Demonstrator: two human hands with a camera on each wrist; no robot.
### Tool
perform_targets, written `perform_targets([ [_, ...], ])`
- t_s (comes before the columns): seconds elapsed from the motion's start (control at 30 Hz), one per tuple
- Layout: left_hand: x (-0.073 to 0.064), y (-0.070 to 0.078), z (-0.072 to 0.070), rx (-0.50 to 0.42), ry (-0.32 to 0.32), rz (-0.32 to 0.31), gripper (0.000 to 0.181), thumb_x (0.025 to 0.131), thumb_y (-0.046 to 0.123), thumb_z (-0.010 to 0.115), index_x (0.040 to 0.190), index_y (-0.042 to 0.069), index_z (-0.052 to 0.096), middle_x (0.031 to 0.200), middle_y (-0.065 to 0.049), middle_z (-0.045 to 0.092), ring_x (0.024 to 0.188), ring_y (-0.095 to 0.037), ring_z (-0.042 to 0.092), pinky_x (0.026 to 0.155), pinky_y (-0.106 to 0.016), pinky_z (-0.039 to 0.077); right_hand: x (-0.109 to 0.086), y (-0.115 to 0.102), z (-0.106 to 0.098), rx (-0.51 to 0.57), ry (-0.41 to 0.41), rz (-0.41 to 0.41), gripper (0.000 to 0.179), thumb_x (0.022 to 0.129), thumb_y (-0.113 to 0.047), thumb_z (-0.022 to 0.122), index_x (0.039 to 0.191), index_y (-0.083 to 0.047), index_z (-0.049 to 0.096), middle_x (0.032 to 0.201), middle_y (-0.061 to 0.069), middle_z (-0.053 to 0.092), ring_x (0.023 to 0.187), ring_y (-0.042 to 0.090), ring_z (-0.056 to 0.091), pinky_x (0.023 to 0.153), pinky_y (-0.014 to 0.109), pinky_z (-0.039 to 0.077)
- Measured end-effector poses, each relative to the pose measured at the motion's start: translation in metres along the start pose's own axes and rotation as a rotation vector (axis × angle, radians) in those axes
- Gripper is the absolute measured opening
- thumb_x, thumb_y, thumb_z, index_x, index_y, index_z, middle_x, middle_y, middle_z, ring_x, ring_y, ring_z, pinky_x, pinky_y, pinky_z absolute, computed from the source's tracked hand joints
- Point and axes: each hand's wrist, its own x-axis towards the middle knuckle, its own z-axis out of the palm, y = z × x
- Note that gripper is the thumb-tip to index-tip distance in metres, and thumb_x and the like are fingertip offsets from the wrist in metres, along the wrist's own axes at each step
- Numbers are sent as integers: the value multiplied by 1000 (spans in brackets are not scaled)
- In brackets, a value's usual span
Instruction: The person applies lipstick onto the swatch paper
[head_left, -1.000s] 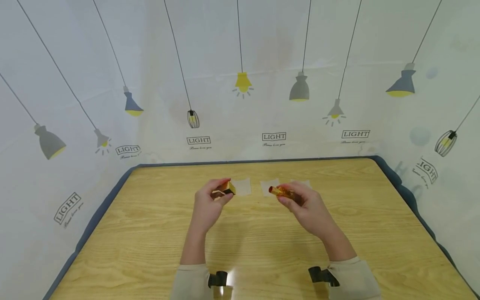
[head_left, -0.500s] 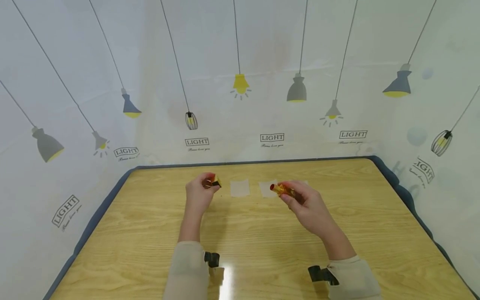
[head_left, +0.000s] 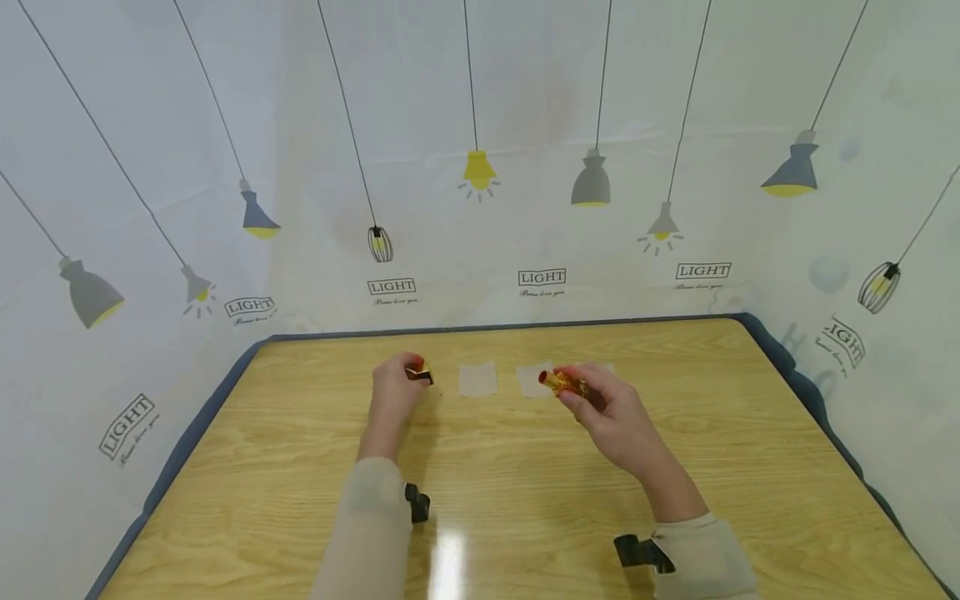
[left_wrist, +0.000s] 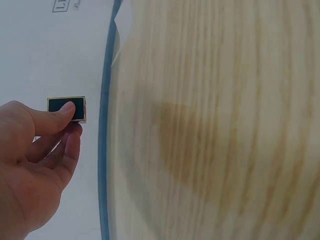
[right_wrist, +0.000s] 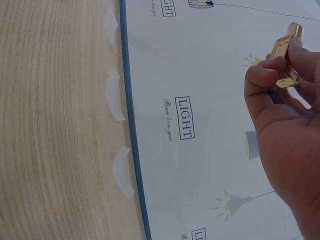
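Note:
Between its thumb and fingers, my left hand [head_left: 390,392] pinches a small boxy gold lipstick cap [head_left: 424,373] with a dark end. The left wrist view shows the cap's dark, gold-edged face [left_wrist: 56,104] with the thumb on it. My right hand [head_left: 618,417] holds a gold lipstick [head_left: 558,383], its reddish round end pointing left in the head view. Seen from the right wrist, the lipstick [right_wrist: 295,31] has a round gold tube and a squared gold base, partly covered by fingers. Cap and lipstick are well apart. Both hands appear to be above the table.
Pale square papers [head_left: 477,380] lie in a row toward the back of the wooden table [head_left: 510,500]; the right hand partly hides some. A dark blue edging [head_left: 360,333] borders the table. Behind it rises a pale wall covering [head_left: 420,167] printed with lamps.
My left hand has moved left with the lipstick cap, away from the papers, and is turned so the cap shows less. The right hand stays nearly still with the lipstick.

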Motion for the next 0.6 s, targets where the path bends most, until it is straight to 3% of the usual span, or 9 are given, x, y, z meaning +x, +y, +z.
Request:
perform_targets([
  [0.3, 12, -10, -3, 71, -49, -44, 33, 96, -5, 71, 129, -5, 68, 130, -25, 71, 121, -39, 70, 102, -49, 60, 1, 5, 2, -8, -5, -11, 32, 106, -8, 64, 137, -2, 67, 124, 17, 67, 82, 10, 58, 65, 22, 53],
  [0.6, 16, -12, -5, 144, -81, -37, 30, 93, -8, 70, 123, -7, 70, 126, -25, 73, 123, -39, 68, 107, -50, 56, 0, 8, 2, 7, -14, -11, 31, 106, -9, 64, 136, -3, 68, 118, 16, 67, 78, 10, 57, 63, 22, 52],
])
